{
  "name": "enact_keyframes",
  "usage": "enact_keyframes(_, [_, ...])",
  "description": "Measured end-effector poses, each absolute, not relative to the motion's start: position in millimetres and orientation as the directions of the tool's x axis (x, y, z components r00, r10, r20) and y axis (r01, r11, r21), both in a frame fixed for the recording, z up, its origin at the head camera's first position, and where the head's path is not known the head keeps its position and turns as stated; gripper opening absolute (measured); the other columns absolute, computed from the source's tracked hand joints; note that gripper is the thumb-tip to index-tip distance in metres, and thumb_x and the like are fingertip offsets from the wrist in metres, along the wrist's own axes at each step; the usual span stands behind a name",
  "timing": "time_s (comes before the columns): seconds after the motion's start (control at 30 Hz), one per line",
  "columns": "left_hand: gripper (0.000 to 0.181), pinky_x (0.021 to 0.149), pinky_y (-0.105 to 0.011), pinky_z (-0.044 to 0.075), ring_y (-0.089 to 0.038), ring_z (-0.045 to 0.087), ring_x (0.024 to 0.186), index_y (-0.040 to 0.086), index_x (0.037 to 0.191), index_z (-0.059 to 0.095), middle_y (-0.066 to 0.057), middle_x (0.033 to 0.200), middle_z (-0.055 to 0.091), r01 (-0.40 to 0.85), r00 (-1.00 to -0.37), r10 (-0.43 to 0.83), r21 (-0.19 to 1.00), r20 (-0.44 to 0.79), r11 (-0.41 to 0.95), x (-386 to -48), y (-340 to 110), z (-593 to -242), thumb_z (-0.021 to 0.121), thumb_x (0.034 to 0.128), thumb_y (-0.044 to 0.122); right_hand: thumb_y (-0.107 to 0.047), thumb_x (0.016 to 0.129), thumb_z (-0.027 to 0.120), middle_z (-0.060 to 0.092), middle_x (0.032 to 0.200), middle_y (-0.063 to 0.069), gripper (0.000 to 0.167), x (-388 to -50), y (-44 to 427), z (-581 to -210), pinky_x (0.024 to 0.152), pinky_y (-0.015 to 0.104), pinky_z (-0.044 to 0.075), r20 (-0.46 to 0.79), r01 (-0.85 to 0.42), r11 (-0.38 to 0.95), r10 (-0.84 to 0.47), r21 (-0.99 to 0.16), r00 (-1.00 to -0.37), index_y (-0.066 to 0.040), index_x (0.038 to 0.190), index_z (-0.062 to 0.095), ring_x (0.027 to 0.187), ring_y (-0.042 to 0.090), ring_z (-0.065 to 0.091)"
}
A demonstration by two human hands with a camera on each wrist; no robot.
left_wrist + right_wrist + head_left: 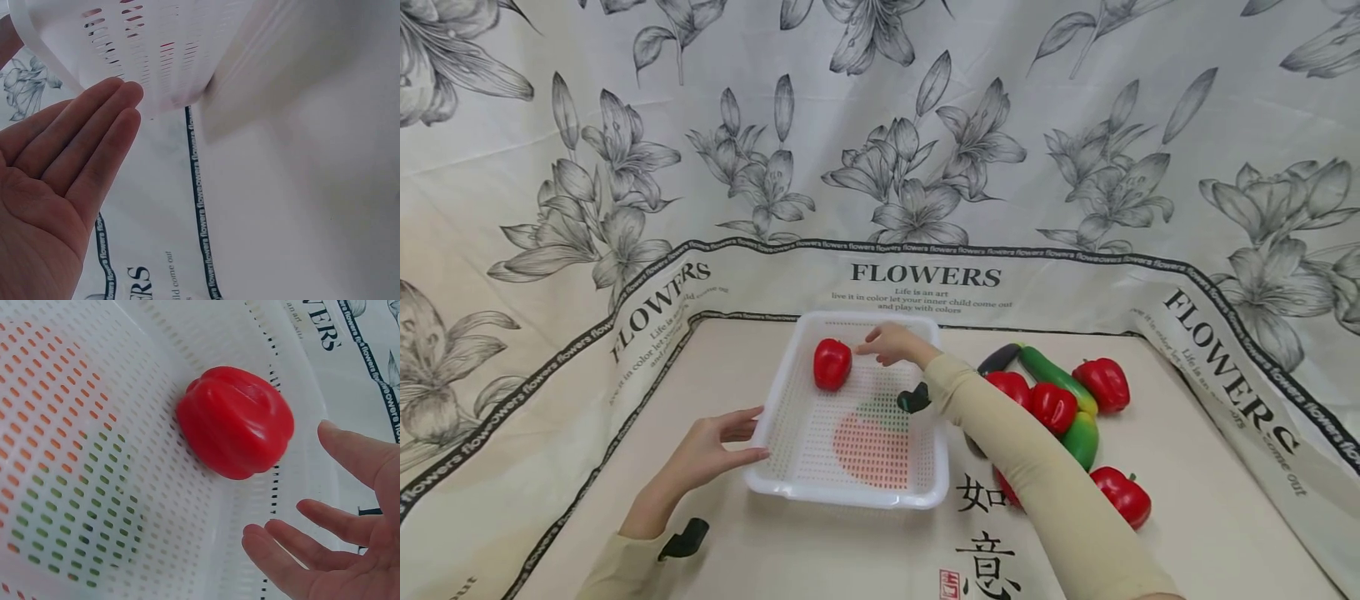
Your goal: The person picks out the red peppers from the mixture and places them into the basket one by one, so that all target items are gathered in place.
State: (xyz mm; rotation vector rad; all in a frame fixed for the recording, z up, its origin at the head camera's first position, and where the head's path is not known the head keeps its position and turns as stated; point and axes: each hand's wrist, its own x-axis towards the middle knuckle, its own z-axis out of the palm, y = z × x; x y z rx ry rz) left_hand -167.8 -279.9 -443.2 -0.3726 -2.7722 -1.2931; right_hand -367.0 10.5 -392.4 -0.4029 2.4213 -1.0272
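A white perforated plastic basket (850,497) stands on the table, an orange and green print on its floor. One red bell pepper (832,364) lies inside, toward the far left corner. Over the far part of the basket is my right hand (891,343), its fingers spread and apart from the pepper, as the right wrist view (350,537) also shows. At the basket's left side, my left hand (711,446) has fingertips and thumb at the wall. In the left wrist view those fingers (94,137) look straight against the perforated side.
Right of the basket lies a pile of vegetables: red peppers (1053,407), a green cucumber-like one (1048,369), a dark eggplant-like one (997,358) and a green-yellow one (1081,440). Single red peppers (1101,384) lie around it. A flower-print curtain (917,167) encloses the table's back and sides.
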Motion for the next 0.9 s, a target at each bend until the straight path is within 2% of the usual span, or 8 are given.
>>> enact_keyframes(0.1, [0.069, 0.086, -0.05, 0.054, -0.029, 0.067, 0.102, 0.006, 0.13, 0.057, -0.016, 0.117, 0.066, 0.239, -0.97, 0.19, 0.747, 0.153, 0.62, -167.6, -280.1, -443.0, 0.08, 0.0732, 0.037, -0.031, 0.09, 0.064, 0.053, 0.132, 0.02, 0.054, -365.8, 16.6, -385.3, 0.092, 0.037, 0.053, -0.319, -0.082, 0.675, -0.448, -0.733, -0.836, 0.0, 0.132, 0.05, 0.116, 0.035, 0.058])
enact_keyframes(0.27, [0.069, 0.086, -0.05, 0.053, -0.03, 0.066, 0.103, 0.005, 0.13, 0.057, -0.017, 0.118, 0.066, 0.239, -0.97, 0.192, 0.746, 0.151, 0.622, -166.5, -280.2, -443.0, 0.08, 0.0735, 0.037, -0.039, 0.087, 0.067, 0.056, 0.128, 0.017, 0.059, -358.6, 27.1, -373.4, 0.085, 0.032, 0.056, -0.306, -0.13, 0.692, -0.47, -0.71, -0.828, -0.002, 0.13, 0.052, 0.11, 0.029, 0.062])
enact_keyframes(0.4, [0.069, 0.086, -0.051, 0.053, -0.031, 0.066, 0.103, 0.005, 0.13, 0.056, -0.017, 0.117, 0.066, 0.241, -0.969, 0.195, 0.747, 0.151, 0.619, -165.2, -280.2, -442.6, 0.08, 0.0734, 0.036, -0.038, 0.088, 0.065, 0.057, 0.128, 0.017, 0.059, -353.3, 34.2, -366.8, 0.09, 0.034, 0.054, -0.294, -0.152, 0.69, -0.484, -0.708, -0.824, -0.003, 0.133, 0.051, 0.111, 0.029, 0.061])
enact_keyframes(0.6, [0.069, 0.085, -0.051, 0.054, -0.032, 0.066, 0.103, 0.005, 0.13, 0.056, -0.017, 0.117, 0.066, 0.244, -0.968, 0.198, 0.744, 0.152, 0.622, -164.8, -280.4, -441.9, 0.08, 0.0736, 0.036, -0.039, 0.09, 0.062, 0.057, 0.13, 0.018, 0.057, -346.0, 45.3, -358.3, 0.089, 0.033, 0.055, -0.255, -0.196, 0.678, -0.505, -0.708, -0.825, -0.004, 0.133, 0.051, 0.108, 0.026, 0.063])
enact_keyframes(0.77, [0.069, 0.084, -0.049, 0.054, -0.031, 0.067, 0.101, 0.004, 0.129, 0.057, -0.018, 0.117, 0.066, 0.252, -0.967, 0.2, 0.725, 0.159, 0.641, -166.0, -280.4, -440.2, 0.08, 0.0734, 0.036, -0.038, 0.09, 0.063, 0.056, 0.131, 0.02, 0.056, -338.1, 57.1, -347.8, 0.089, 0.036, 0.055, -0.225, -0.219, 0.652, -0.525, -0.726, -0.821, -0.004, 0.133, 0.051, 0.109, 0.029, 0.063])
enact_keyframes(0.9, [0.069, 0.084, -0.048, 0.055, -0.031, 0.067, 0.101, 0.003, 0.129, 0.057, -0.018, 0.117, 0.066, 0.255, -0.966, 0.207, 0.716, 0.156, 0.65, -166.9, -279.5, -438.4, 0.081, 0.0731, 0.036, -0.037, 0.09, 0.063, 0.055, 0.132, 0.018, 0.055, -333.2, 69.1, -340.9, 0.087, 0.034, 0.056, -0.214, -0.225, 0.644, -0.53, -0.731, -0.821, -0.005, 0.132, 0.051, 0.114, 0.031, 0.06])
